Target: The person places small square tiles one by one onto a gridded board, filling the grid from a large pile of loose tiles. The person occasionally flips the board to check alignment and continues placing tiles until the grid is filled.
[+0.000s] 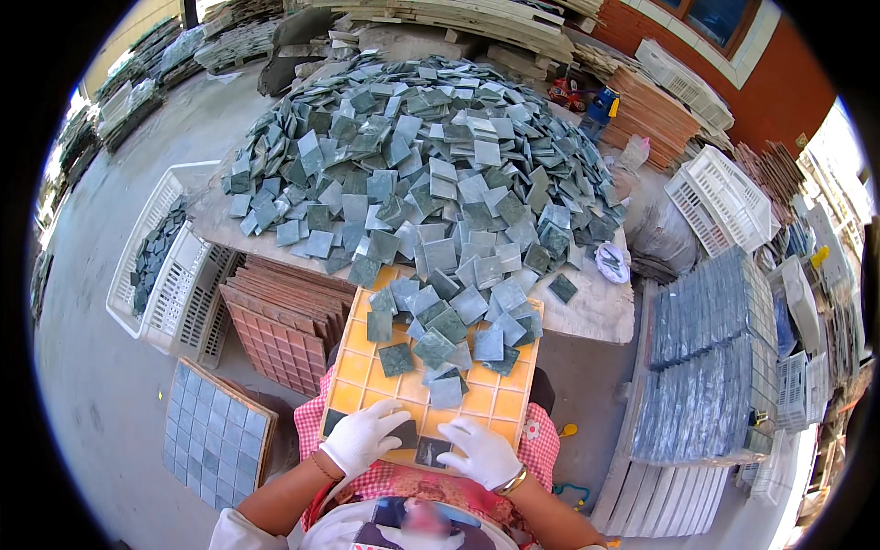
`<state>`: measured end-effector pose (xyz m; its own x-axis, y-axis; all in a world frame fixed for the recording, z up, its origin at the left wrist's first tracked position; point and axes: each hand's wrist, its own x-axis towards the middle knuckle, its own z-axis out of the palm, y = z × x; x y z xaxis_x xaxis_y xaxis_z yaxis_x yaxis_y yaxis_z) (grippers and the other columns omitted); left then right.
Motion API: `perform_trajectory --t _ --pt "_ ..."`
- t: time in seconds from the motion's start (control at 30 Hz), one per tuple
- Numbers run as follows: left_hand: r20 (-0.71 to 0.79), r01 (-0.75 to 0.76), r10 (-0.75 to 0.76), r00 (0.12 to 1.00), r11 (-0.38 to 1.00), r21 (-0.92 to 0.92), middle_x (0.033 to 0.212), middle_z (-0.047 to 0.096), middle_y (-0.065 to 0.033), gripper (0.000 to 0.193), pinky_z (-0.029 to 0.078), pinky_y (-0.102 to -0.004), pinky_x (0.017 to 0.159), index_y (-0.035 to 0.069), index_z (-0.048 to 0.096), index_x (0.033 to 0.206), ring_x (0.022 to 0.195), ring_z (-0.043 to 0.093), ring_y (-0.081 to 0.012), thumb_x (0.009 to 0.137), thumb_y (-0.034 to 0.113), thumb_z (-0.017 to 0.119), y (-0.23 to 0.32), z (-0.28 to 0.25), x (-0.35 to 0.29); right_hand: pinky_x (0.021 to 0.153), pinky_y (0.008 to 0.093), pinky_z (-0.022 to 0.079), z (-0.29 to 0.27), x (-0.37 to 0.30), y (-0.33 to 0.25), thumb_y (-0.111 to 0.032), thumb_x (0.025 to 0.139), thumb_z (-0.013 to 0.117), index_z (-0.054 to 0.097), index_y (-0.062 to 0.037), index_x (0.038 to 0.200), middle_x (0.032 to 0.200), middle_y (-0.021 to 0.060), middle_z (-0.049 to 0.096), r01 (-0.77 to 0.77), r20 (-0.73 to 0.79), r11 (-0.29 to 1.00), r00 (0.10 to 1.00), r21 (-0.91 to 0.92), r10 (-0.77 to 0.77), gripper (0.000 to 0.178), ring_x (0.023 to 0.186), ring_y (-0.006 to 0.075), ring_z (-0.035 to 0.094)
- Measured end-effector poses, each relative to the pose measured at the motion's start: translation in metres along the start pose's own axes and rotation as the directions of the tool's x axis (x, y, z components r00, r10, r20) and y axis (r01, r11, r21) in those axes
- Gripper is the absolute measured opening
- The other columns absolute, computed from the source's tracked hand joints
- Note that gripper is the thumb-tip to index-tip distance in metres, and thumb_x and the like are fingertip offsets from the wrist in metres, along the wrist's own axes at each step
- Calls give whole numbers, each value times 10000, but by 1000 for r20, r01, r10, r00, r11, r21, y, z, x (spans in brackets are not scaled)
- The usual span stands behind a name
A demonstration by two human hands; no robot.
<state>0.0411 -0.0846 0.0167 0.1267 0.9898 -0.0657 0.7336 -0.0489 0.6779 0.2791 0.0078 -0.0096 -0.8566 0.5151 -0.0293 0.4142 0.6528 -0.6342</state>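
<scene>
An orange grid tray (pixel 353 371) with raised dividers rests across my lap. Loose square grey-green stone tiles (pixel 446 323) are heaped on its far half. Along the near edge of the tray, a few dark tiles (pixel 428 450) sit in the grid cells. My left hand (pixel 365 438), in a white glove, lies over this near row, its fingers stretched out and apart at a dark tile. My right hand (pixel 483 455), also gloved, is a short way to the right with spread fingers touching the row beside another dark tile. The glove tips partly hide these tiles.
A big mound of stone tiles (pixel 412 174) covers the table (pixel 587 307) beyond the tray. White crates (pixel 174 321) stand at left, near stacked red-brown grid trays (pixel 275 321) and a tile-filled panel (pixel 215 431). Wrapped tile sheets (pixel 701 367) are stacked at right.
</scene>
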Motion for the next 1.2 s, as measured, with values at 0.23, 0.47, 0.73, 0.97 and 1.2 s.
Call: perform_trajectory --t 0.23,0.47,0.73,0.97,1.2 --pt "87 9 -35 996 961 277 1288 452 -129 578 488 -382 819 100 550 1216 975 586 -326 719 333 733 4 3 -6 808 376 501 -20 36 5 -188 761 708 494 -78 1254 1226 136 492 -17 -284 984 958 -179 -35 549 1009 302 576" --pt "134 -116 68 989 909 399 1233 472 -67 590 485 -350 766 135 521 1240 839 554 -254 716 314 725 3 7 -13 806 375 504 -15 52 14 -177 753 695 480 -31 1203 1167 158 477 -20 -210 984 978 -177 -18 520 1019 314 565" --pt "38 -163 159 986 921 355 1217 502 -39 505 476 -344 759 157 583 1181 845 550 -220 719 316 710 9 14 -10 740 371 523 -20 7 13 -237 718 730 510 -17 1132 1028 169 522 -67 -255 995 966 -70 47 518 871 303 598" --pt "29 -304 323 946 852 426 1148 517 13 387 453 -318 729 193 621 1117 846 541 -167 735 248 645 -5 17 -7 676 264 512 -24 -47 17 -202 891 599 538 9 1142 943 114 600 -404 281 293 881 867 381 334 761 139 612" --pt "5 -315 341 940 863 396 1130 535 -10 358 455 -321 746 145 618 1085 874 552 -185 731 194 647 0 13 -4 650 317 520 -30 -35 4 -151 939 499 592 -69 1107 802 85 634 -376 72 847 923 375 378 209 715 196 631"
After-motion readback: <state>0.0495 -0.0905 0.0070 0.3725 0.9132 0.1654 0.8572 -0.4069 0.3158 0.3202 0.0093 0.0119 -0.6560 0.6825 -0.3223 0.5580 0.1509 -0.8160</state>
